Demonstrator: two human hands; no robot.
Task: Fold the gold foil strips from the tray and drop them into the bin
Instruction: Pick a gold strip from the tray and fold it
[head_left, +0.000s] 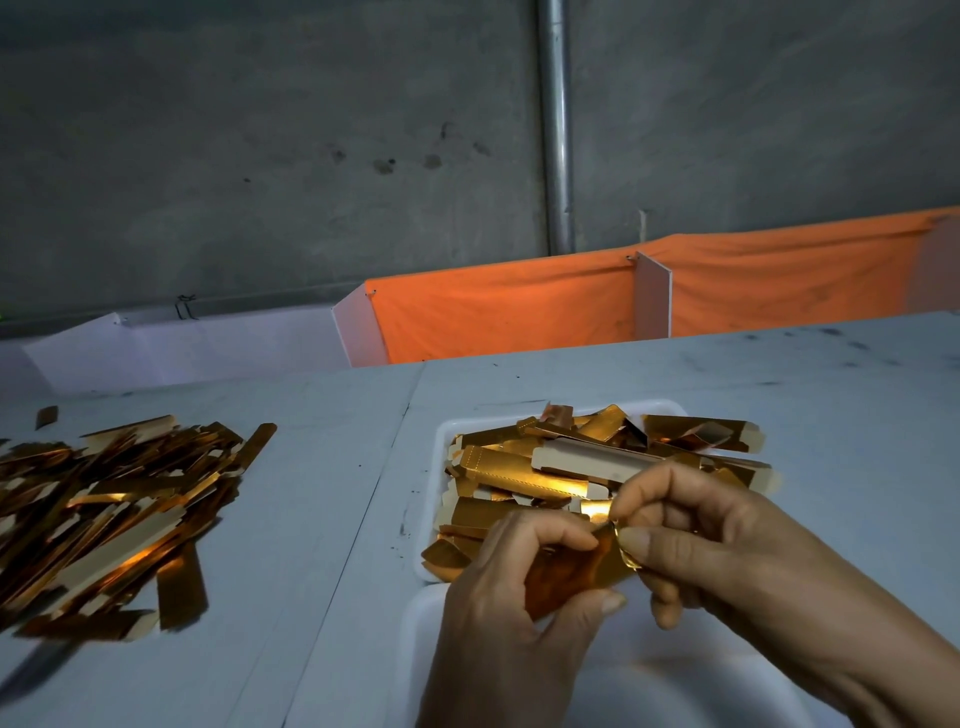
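Observation:
Between both hands I hold one gold foil strip (571, 574), low in the middle of the view. My left hand (511, 592) grips its lower part with thumb and curled fingers. My right hand (711, 540) pinches its upper end, which is bent over. Behind the hands a white tray (441, 441) carries a heap of folded gold pieces (571, 457). A white bin (431, 623) lies under my hands at the bottom; only part of its rim shows.
A loose pile of flat gold strips (114, 509) lies on the pale table (322, 467) at the left. One small gold scrap (47, 417) sits at the far left. Orange cloth (519, 312) on white panels stands behind the table, before a grey wall.

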